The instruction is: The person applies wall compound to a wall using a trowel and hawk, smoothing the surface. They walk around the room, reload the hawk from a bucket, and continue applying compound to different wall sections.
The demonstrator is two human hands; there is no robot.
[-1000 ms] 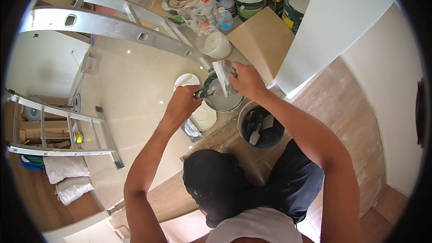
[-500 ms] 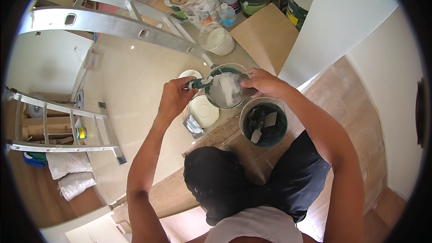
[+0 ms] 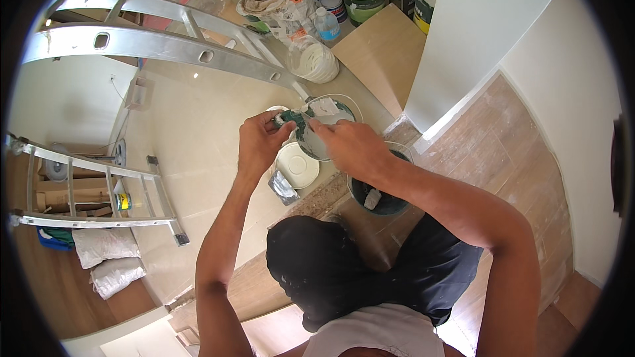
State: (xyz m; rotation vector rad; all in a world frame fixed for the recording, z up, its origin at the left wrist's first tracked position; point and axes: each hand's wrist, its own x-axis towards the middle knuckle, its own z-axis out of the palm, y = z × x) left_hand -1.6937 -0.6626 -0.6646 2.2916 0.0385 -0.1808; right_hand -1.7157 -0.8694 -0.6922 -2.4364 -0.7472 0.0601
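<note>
My left hand (image 3: 260, 142) is closed on the green handle of a putty knife (image 3: 286, 118), held over the left rim of a bucket of whitish filler (image 3: 311, 140). My right hand (image 3: 355, 148) reaches across that bucket. Its fingers are pinched close to the putty knife's blade end, and whatever they grip is hidden. A pale lump of filler (image 3: 325, 107) shows at the far side of the bucket. Partly beneath my right forearm stands a dark bucket (image 3: 390, 209) with tools in it. A white lid (image 3: 297, 166) and a metal scraper blade (image 3: 283, 188) lie left of it.
An aluminium ladder (image 3: 155, 48) spans the upper left, and another ladder (image 3: 92, 218) stands lower down. Beyond the buckets are a white tub (image 3: 316, 64), a water bottle (image 3: 326, 24), an opened sack (image 3: 278, 3), paint pails (image 3: 364, 0) and a leaning board (image 3: 383, 53).
My right hand has moved left, from the bucket's right rim to the putty knife. It now covers part of the dark bucket. My left hand stays near the left rim.
</note>
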